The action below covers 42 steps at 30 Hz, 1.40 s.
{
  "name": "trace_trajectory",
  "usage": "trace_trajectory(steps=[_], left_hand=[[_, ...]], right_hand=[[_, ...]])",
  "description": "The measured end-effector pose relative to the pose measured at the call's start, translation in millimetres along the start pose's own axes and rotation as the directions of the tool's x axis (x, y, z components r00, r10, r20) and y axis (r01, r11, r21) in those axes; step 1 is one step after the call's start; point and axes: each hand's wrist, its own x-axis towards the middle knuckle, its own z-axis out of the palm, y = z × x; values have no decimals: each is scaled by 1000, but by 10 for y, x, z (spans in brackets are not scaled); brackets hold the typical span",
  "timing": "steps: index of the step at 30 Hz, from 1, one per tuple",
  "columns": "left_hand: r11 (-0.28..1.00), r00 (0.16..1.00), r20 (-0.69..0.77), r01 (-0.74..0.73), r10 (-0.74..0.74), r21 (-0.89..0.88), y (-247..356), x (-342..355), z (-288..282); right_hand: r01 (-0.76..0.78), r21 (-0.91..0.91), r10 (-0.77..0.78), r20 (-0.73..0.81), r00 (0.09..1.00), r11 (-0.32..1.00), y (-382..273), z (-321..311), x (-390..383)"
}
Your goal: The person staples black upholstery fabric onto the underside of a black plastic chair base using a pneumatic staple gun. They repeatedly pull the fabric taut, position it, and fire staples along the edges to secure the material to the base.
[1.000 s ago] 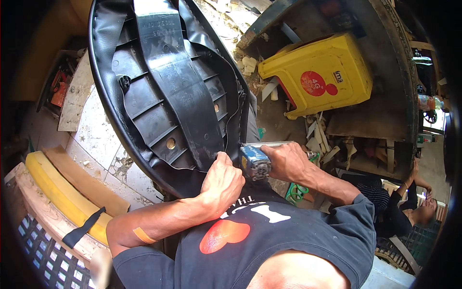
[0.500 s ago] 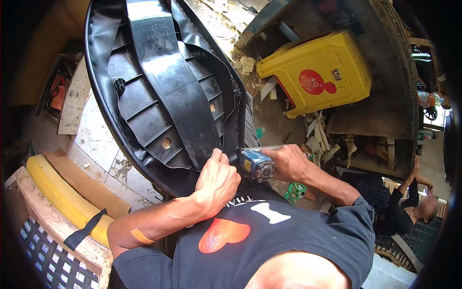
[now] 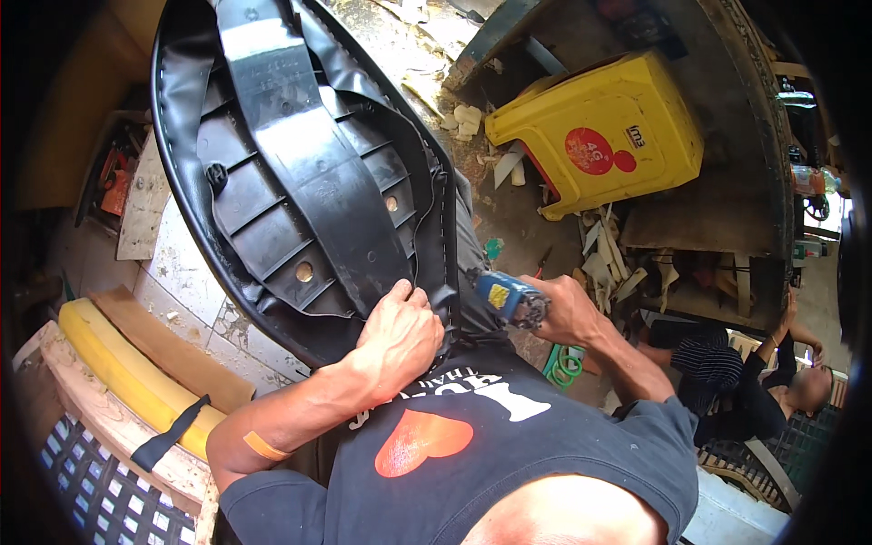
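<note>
A black motorcycle seat [image 3: 331, 182] lies underside up in front of me, its ribbed plastic base showing. Black vinyl cover [image 3: 186, 118] is folded over the rim, with a line of staples along the edge. At the seat's near end my left hand [image 3: 400, 329] is closed, fingers pinching the cover's edge. My right hand [image 3: 570, 313] grips a blue staple gun [image 3: 510, 300], held just right of the seat and apart from it. The gun's nose points toward the rim. A green coiled hose [image 3: 565, 365] hangs below my right hand.
A yellow plastic stool [image 3: 599, 136] lies on its side at the right, near scraps [image 3: 599, 254] on the floor. Left of me, a yellow foam strip [image 3: 136, 372] rests on a wooden frame [image 3: 109, 418]. Another person [image 3: 763, 391] sits at the far right.
My right hand has drawn the staple gun away from the seat's rim, to the right. The seat has shifted slightly left, my left hand still on the cover.
</note>
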Motion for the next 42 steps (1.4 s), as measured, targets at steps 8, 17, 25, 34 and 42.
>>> trace_trajectory(steps=[8, 17, 25, 34, 42], left_hand=[[957, 993, 85, -99, 78, 272, 37, 269, 95], [930, 968, 249, -52, -44, 364, 129, 455, 51], [965, 959, 282, -48, -27, 258, 53, 290, -102], [969, 972, 233, -15, -44, 246, 93, 185, -34], [958, 967, 235, 24, -95, 287, 111, 124, -39]], right_hand=[[16, 335, 115, -370, 922, 942, 136, 487, -107], [63, 301, 69, -410, 910, 952, 383, 484, -144], [138, 240, -94, -186, 978, 961, 383, 344, -137], [200, -16, -199, 35, 979, 980, 199, 359, 50], [68, -276, -14, 193, 981, 959, -294, 304, 288]])
